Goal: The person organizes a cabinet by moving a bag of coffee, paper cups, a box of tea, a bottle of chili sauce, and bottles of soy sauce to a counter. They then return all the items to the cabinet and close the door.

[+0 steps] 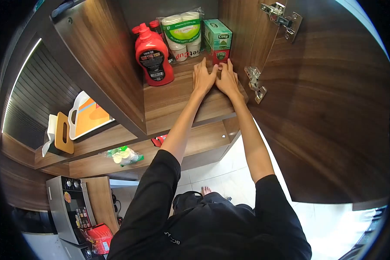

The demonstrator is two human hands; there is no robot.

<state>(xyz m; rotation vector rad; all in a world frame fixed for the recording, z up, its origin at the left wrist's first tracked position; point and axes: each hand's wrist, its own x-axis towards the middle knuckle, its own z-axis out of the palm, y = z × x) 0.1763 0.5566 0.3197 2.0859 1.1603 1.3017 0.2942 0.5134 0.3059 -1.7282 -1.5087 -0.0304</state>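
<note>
Both my hands reach into an open wooden cabinet, side by side over its shelf. My left hand has its fingers stretched forward, with the fingertips just left of a red Cozy box. Close beside it, my right hand also has its fingers extended, right at the lower front of that box. Green Cozy boxes sit above the red one. To their left stands a plastic-wrapped pack of paper cups. A large red Chin-su sauce bottle is upright nearer the front.
The cabinet door hangs open at right, with metal hinges. A lower shelf holds a plastic bag with pale items. At left are a tray, a wooden board and a microwave.
</note>
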